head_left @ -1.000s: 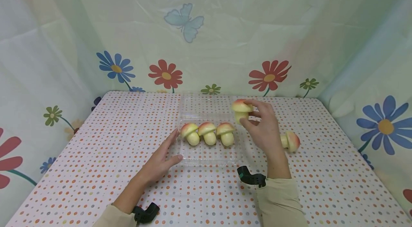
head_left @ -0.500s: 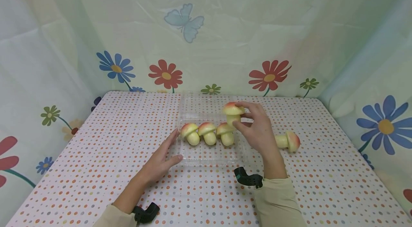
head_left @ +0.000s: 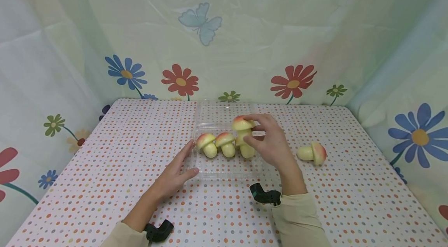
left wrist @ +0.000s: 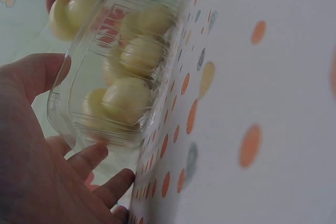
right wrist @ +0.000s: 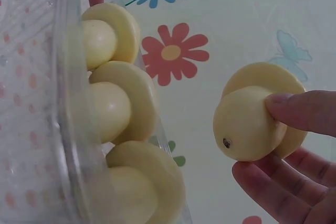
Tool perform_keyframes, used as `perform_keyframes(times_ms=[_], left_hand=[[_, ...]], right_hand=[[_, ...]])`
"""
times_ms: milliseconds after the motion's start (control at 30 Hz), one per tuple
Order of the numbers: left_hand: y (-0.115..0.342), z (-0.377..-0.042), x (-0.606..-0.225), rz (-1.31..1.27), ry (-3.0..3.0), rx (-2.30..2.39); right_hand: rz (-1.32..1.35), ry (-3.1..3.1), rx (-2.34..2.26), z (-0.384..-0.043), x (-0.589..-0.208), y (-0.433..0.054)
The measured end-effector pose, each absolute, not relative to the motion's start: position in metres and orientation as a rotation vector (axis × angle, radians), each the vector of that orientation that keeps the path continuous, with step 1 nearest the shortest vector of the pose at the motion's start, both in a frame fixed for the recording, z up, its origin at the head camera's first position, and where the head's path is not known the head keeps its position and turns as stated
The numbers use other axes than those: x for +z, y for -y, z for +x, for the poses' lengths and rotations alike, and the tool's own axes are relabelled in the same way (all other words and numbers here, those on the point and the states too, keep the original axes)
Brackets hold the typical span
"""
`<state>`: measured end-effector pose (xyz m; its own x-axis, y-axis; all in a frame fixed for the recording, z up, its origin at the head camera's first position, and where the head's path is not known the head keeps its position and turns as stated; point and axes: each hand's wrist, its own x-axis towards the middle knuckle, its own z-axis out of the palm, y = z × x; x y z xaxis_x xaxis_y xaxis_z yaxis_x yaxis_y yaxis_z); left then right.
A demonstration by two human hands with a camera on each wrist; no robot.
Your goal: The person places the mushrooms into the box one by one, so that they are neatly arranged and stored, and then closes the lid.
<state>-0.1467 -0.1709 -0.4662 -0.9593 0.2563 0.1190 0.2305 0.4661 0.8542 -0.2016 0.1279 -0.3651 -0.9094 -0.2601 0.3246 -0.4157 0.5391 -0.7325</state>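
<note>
My right hand [head_left: 272,144] pinches a toy mushroom [head_left: 242,124], pale yellow with a reddish cap, between thumb and fingers. It is held upright above a clear plastic clamshell box [head_left: 227,170], partly covering the rightmost mushroom [head_left: 247,152] inside. The box also holds a left mushroom [head_left: 210,149] and a middle mushroom [head_left: 228,148], in one row, caps to the back. My left hand [head_left: 171,179] lies at the box's left side, thumb at the front corner and fingers extended. In the right wrist view, the held mushroom [right wrist: 247,121] is apart from the row.
The box's lid [head_left: 224,114] lies folded back behind it. Another toy mushroom [head_left: 311,153] lies on its side on the dotted tablecloth [head_left: 350,184], right of my right hand. A flowered curtain [head_left: 245,44] hangs behind and along both sides of the table.
My right hand has carried its mushroom leftward and slightly down, from beside the box to above its right part. The mushroom lying on the table is now fully uncovered. My left hand stays put.
</note>
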Motion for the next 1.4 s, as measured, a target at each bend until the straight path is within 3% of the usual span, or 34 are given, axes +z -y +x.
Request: perform_keyframes(times_ms=[1400], left_hand=[[0.173,-0.147,-0.467,0.473,-2.672,1.55]], right_hand=[[0.959,2.9,1.173,-0.189,-0.375,-0.088]])
